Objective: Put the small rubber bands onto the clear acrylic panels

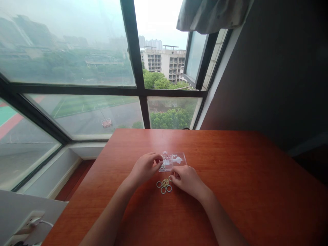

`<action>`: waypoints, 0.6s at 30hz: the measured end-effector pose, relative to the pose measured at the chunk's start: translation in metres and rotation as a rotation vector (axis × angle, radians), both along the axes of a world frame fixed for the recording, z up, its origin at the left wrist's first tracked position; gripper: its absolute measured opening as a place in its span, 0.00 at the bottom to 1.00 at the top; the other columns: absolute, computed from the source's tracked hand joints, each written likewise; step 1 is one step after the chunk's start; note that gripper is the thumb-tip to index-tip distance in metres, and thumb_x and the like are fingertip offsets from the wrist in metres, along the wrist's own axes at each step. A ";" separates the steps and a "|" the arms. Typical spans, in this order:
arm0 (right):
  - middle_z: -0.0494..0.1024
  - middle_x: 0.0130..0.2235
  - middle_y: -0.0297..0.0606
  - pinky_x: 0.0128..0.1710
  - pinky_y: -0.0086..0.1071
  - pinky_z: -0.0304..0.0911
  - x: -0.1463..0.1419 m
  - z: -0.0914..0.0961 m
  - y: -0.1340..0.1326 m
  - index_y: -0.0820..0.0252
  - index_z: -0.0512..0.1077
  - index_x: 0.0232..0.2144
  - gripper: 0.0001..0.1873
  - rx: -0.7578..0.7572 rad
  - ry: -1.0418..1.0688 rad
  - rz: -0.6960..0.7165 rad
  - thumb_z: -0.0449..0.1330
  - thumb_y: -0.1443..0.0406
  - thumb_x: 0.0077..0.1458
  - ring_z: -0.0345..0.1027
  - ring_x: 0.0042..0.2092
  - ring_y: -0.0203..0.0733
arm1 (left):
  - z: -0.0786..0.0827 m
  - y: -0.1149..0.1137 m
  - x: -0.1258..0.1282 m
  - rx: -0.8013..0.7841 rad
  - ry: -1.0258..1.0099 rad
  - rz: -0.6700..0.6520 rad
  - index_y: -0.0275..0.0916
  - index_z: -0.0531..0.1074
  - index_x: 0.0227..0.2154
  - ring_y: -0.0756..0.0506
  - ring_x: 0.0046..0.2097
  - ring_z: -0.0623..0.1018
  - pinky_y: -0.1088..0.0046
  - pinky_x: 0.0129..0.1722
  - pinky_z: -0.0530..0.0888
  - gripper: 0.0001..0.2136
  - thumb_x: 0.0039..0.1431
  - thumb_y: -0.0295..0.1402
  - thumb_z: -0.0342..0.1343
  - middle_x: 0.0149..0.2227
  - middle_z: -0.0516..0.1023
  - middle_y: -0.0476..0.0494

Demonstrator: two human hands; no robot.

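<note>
A small clear plastic board (176, 160) with pegs lies on the red-brown wooden table (230, 177). A few small coloured rings sit on its pegs. My left hand (145, 167) rests at the board's left edge, fingers curled and pinched at a ring there. My right hand (187, 179) lies just in front of the board, fingers curled, its fingertips touching a small ring (170, 178) on the table. Several loose coloured rings (164, 185) lie in a cluster between my hands.
A large window with dark frames (135, 68) stands beyond the table's far edge, and a dark wall (276, 75) rises on the right. A white charger and cable (33, 222) sit at the lower left, off the table.
</note>
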State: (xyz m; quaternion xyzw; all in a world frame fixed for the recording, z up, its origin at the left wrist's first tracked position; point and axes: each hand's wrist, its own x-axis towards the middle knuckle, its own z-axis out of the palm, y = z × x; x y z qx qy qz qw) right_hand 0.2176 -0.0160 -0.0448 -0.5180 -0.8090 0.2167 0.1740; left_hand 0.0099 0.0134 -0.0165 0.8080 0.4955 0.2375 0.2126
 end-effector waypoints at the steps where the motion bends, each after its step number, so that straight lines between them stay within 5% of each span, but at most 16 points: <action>1: 0.77 0.27 0.30 0.28 0.26 0.49 0.000 0.001 0.000 0.55 0.74 0.30 0.03 0.013 0.016 -0.014 0.59 0.66 0.53 0.67 0.28 0.34 | 0.000 0.000 0.001 -0.010 -0.021 -0.009 0.38 0.74 0.30 0.51 0.29 0.69 0.78 0.28 0.62 0.07 0.57 0.31 0.52 0.30 0.75 0.48; 18: 0.75 0.26 0.32 0.32 0.25 0.54 -0.002 0.001 0.001 0.56 0.74 0.33 0.05 0.209 0.148 -0.072 0.57 0.66 0.56 0.67 0.29 0.35 | -0.004 -0.007 0.018 -0.188 -0.178 -0.146 0.35 0.75 0.28 0.53 0.28 0.69 0.80 0.28 0.63 0.06 0.55 0.28 0.52 0.25 0.74 0.50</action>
